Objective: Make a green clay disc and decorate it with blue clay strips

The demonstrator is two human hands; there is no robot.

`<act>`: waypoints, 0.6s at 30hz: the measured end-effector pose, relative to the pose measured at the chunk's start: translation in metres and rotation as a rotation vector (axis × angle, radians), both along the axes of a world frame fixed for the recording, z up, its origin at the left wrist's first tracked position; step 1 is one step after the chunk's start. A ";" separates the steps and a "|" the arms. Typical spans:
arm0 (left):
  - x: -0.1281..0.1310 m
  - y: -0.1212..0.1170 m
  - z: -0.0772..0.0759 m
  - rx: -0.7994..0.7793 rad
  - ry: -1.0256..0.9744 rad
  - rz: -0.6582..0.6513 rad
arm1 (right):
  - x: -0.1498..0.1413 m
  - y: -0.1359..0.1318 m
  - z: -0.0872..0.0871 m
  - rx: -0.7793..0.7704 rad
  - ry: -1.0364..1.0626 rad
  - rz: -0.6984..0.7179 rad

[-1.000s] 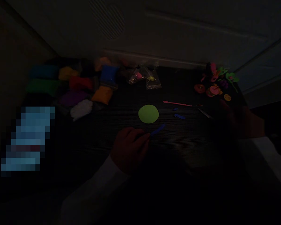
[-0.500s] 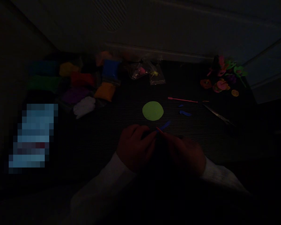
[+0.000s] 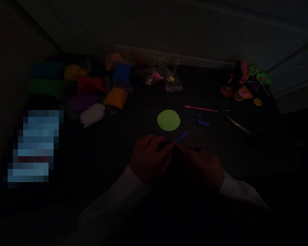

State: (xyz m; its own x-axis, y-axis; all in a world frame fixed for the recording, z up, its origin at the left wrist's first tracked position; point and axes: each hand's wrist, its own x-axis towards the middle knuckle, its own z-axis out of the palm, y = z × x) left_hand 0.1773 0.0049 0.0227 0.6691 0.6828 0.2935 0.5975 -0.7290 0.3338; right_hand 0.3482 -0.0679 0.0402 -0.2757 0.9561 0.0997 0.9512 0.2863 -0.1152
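The view is very dark. My left hand (image 3: 151,158) is closed, its thumb and fingertips pinching the near end of a blue clay strip (image 3: 181,137). The strip's free end points up and to the right. Close beside it, my right hand (image 3: 205,167) is closed on a thin pink modelling tool (image 3: 174,141), of which only the pointed tip shows. That tip touches or overlaps the strip at the left fingertips; I cannot tell which. Just beyond the hands lies a flat, light green clay disc (image 3: 168,120). Smaller blue clay pieces (image 3: 204,123) lie right of it.
Another pink tool (image 3: 201,108) and scissors (image 3: 240,127) lie to the right. Coloured clay packs (image 3: 92,84) cover the back left, near a lit, blurred screen (image 3: 36,147). Small clear bags (image 3: 173,83) lie at the back, finished-looking clay flowers (image 3: 243,92) at the back right.
The view has shifted slightly. Both hands keep nearly the same pose and hold, with the tool tip still at the blue clay strip.
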 end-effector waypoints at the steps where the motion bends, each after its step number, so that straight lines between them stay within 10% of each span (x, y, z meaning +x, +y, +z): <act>1: 0.000 0.000 0.000 0.003 0.005 0.001 | 0.000 0.001 0.000 -0.003 -0.007 0.003; 18: -0.002 0.000 -0.002 0.003 -0.007 -0.014 | 0.001 0.002 -0.002 -0.046 -0.041 0.012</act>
State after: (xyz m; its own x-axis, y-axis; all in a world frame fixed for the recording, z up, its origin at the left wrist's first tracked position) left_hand 0.1757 0.0053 0.0210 0.6767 0.6725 0.2998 0.5848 -0.7383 0.3360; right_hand 0.3496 -0.0654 0.0385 -0.2904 0.9559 0.0435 0.9519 0.2933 -0.0892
